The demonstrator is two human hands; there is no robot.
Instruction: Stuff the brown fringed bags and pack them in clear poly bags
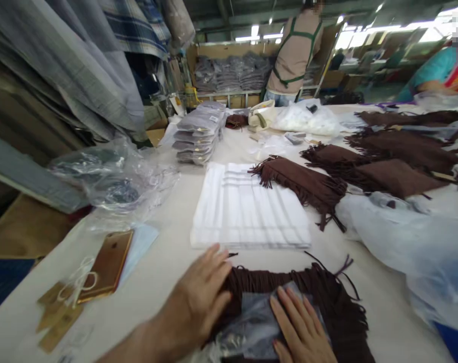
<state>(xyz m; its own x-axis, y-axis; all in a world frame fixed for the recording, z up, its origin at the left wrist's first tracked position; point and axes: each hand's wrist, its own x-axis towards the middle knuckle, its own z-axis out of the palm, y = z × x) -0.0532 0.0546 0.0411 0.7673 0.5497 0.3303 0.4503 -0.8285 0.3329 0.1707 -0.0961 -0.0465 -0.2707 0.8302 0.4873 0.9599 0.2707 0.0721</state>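
A dark brown fringed cloth (342, 307) lies on the table at the bottom centre, with a clear plastic bag (251, 322) on top of it. My right hand (299, 322) rests on the bag, fingers spread. At the cloth's left edge, my left hand (198, 292) is slightly blurred, its fingers stretched out and holding nothing. Just beyond both hands sits a folded white striped cloth (247, 212). A brown fringed bundle (300, 181) overlaps its upper right corner.
Left are a phone (111, 262), cardboard tags (58, 317) and crumpled plastic (119, 186). A stack of bagged garments (198, 131) stands behind. More brown fringed pieces (406, 151) and a white plastic bag (388, 237) lie right. Two people are in the background.
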